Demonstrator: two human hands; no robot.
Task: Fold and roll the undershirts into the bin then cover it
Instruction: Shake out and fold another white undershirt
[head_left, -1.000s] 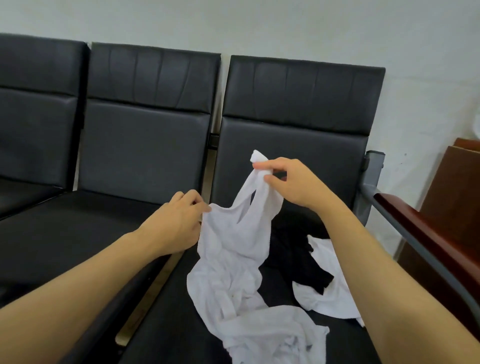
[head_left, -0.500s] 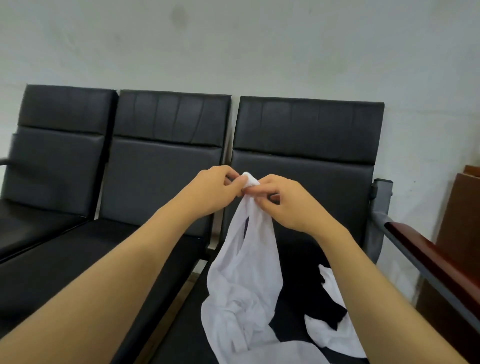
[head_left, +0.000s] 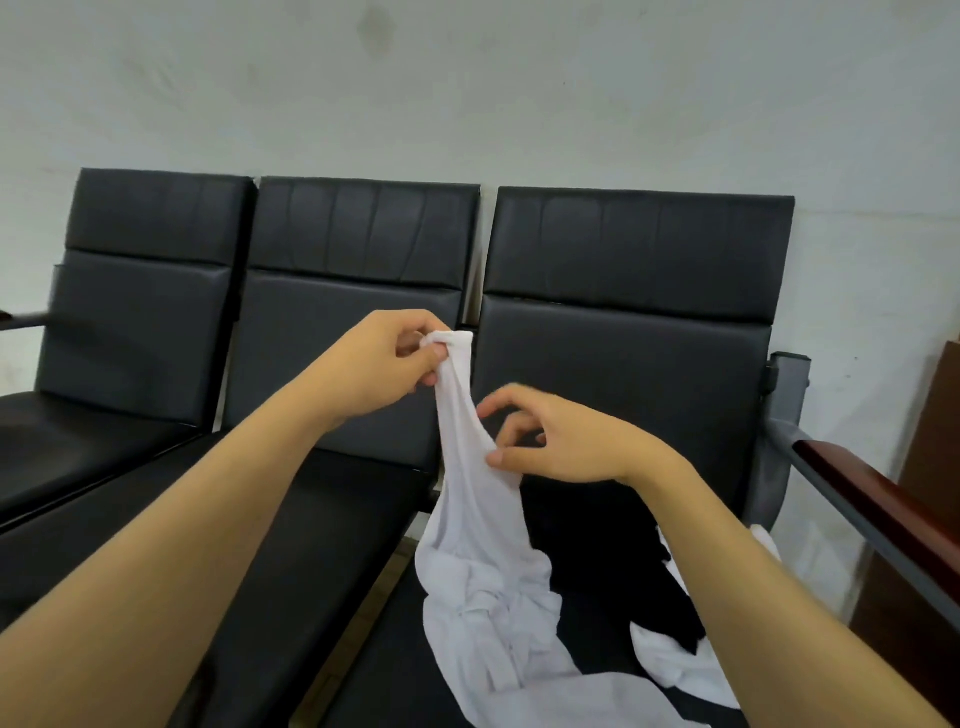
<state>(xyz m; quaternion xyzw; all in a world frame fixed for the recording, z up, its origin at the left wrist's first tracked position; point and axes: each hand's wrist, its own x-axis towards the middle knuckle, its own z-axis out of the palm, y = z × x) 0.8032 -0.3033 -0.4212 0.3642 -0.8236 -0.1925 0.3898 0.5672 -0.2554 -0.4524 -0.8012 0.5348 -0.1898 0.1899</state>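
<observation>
A white undershirt (head_left: 483, 551) hangs from its bunched strap, which my left hand (head_left: 382, 364) pinches above the gap between two seats. Its lower part lies crumpled on the right seat. My right hand (head_left: 550, 441) sits lower, its thumb touching the shirt's edge under the strap and its fingers curled loosely and apart. A black garment (head_left: 618, 571) lies on the same seat behind the shirt. Another white undershirt (head_left: 675, 665) lies partly under the black one and my right forearm. No bin is in view.
Three black padded seats (head_left: 358, 312) stand in a row against a pale wall. A metal armrest with a dark red wooden top (head_left: 872, 499) bounds the right seat. Brown wooden furniture (head_left: 935, 467) stands at the far right.
My left hand has taken over the strap and lifted it slightly left. My right hand has let go of the strap and dropped lower along the shirt's edge. The camera has tilted up.
</observation>
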